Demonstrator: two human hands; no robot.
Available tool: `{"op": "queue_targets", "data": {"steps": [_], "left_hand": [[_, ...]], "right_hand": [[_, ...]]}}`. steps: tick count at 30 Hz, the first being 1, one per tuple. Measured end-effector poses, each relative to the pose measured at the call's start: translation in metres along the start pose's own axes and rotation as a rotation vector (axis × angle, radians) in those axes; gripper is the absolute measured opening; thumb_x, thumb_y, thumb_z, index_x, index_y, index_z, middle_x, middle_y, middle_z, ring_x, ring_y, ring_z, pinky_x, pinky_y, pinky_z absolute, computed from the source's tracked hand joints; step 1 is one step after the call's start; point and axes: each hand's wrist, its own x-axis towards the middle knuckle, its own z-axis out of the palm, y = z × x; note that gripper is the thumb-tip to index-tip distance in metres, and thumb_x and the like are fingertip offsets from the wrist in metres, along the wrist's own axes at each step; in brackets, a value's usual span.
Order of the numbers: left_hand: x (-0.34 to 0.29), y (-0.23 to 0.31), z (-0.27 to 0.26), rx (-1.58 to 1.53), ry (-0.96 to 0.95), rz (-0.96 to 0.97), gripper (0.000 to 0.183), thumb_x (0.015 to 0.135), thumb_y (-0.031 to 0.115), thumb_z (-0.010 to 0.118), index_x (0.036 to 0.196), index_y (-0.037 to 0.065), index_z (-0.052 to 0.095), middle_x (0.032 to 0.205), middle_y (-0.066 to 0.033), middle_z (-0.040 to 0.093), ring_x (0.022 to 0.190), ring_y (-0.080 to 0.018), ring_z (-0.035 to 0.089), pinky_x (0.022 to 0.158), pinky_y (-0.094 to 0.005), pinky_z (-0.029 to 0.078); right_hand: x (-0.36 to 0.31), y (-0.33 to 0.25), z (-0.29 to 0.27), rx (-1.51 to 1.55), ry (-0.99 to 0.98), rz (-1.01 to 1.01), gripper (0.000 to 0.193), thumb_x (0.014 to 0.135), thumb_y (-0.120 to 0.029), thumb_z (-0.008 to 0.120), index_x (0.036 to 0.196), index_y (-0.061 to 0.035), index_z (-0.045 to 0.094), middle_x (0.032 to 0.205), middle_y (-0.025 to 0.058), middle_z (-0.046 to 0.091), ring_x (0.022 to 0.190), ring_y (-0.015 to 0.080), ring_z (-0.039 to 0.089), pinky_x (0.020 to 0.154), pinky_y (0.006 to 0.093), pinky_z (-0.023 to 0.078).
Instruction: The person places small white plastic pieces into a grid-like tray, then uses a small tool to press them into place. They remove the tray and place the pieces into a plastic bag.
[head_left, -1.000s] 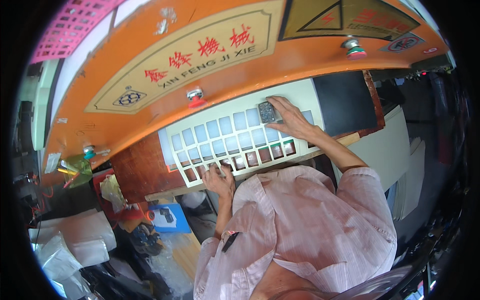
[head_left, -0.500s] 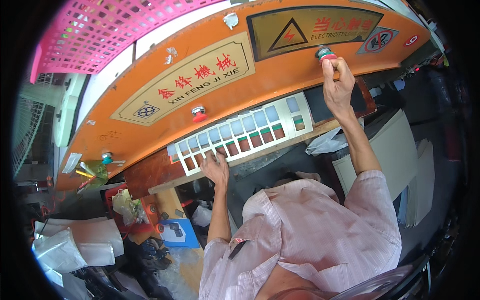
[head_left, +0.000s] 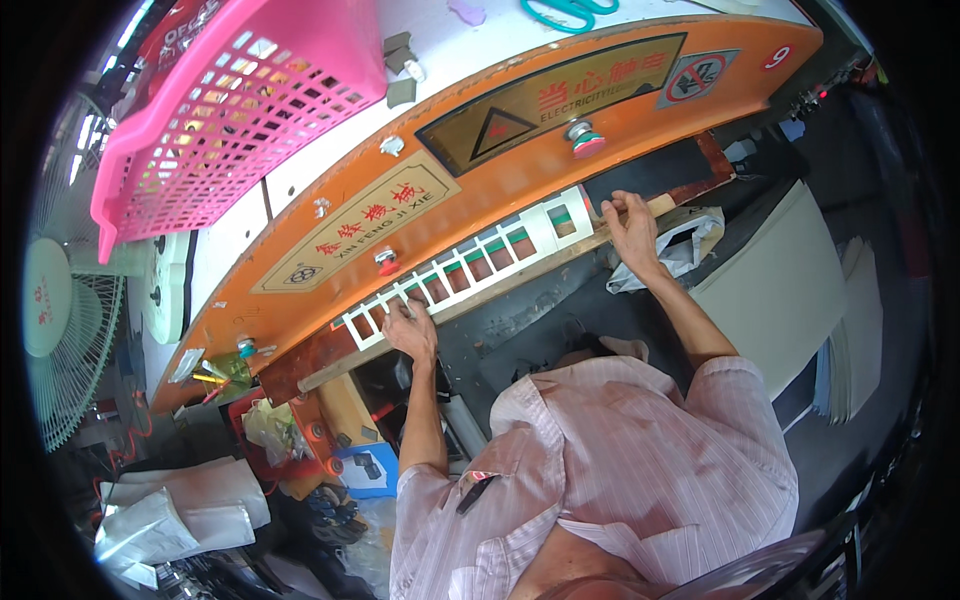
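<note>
A white sheet with a row of rectangular cut-out windows (head_left: 487, 267) lies along the lower edge of the orange machine front (head_left: 335, 225). Its far side runs out of sight beneath that front. Toward the sheet's left part, my left hand (head_left: 411, 330) has its bent fingers on the near edge, gripping it. My right hand (head_left: 633, 235) is by the sheet's right end, above the wooden strip (head_left: 535, 265), with loosely bent fingers and nothing visible in them. Above it, a red push button (head_left: 586, 143) sits on the machine front; another red button (head_left: 386, 262) is further left.
A pink basket (head_left: 240, 110) and teal scissors (head_left: 570, 14) are on the white machine top. A green fan (head_left: 60, 300) stands far left. Large grey boards (head_left: 770, 290) lean at the right, near a crumpled plastic bag (head_left: 672, 250). A red crate (head_left: 275, 425) sits lower left.
My right hand has left the red button and come down beside the sheet's right end. Less of the sheet shows: one window row instead of two. The view has shifted.
</note>
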Motion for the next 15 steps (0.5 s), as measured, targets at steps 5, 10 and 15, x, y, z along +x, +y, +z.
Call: {"op": "queue_targets", "data": {"steps": [5, 10, 15], "left_hand": [[0.002, 0.006, -0.007, 0.028, -0.017, -0.004, 0.023, 0.089, 0.025, 0.064, 0.082, 0.003, 0.066, 0.068, -0.0119, 0.060, 0.076, -0.0335, 0.059, 0.078, -0.0481, 0.044], [0.006, 0.006, -0.006, 0.005, 0.060, 0.041, 0.026, 0.088, 0.026, 0.065, 0.077, 0.002, 0.064, 0.064, -0.0129, 0.059, 0.069, -0.0347, 0.059, 0.071, -0.0498, 0.044], [0.007, 0.002, 0.000, -0.002, 0.115, 0.046, 0.029, 0.087, 0.028, 0.065, 0.077, 0.000, 0.067, 0.062, -0.0141, 0.060, 0.066, -0.0357, 0.060, 0.066, -0.0508, 0.045]], "right_hand": [[-0.005, 0.005, 0.011, -0.027, -0.102, 0.000, 0.036, 0.096, -0.031, 0.069, 0.109, 0.0024, 0.068, 0.096, 0.0170, 0.072, 0.093, 0.0344, 0.067, 0.085, 0.0467, 0.048], [-0.007, -0.001, 0.018, -0.040, -0.082, -0.045, 0.028, 0.099, -0.029, 0.064, 0.101, -0.0020, 0.070, 0.090, 0.0138, 0.071, 0.088, 0.0331, 0.065, 0.091, 0.0451, 0.042], [-0.005, -0.004, 0.025, -0.046, 0.012, -0.131, 0.026, 0.101, -0.028, 0.060, 0.094, -0.0032, 0.068, 0.088, 0.0147, 0.069, 0.088, 0.0358, 0.063, 0.092, 0.0457, 0.041]]}}
